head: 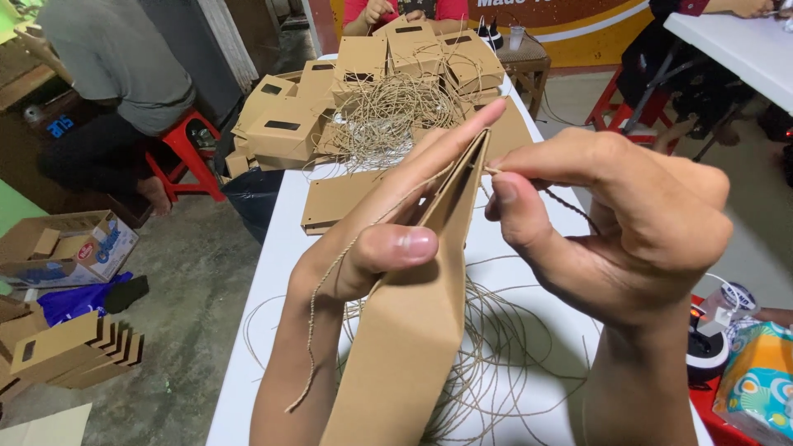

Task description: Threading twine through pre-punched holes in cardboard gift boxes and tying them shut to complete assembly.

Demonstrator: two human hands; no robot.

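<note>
Paper bag [413, 330] in left hand [372, 239]; right hand [628, 223] pinching twine [318, 330] (thumb, forefinger).

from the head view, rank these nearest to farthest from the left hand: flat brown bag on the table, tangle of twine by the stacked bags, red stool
1. flat brown bag: lying on the white table, just beyond the left hand.
2. tangle of twine: farther up the table, among the stacked bags.
3. red stool: off the table, on the floor to the far left.

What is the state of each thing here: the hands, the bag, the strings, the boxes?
left hand: gripping the brown paper bag, held upright
right hand: pinching a twine end at the bag's top edge
loose twine: tangled on the white table
folded boxes: piled at the far end
</note>
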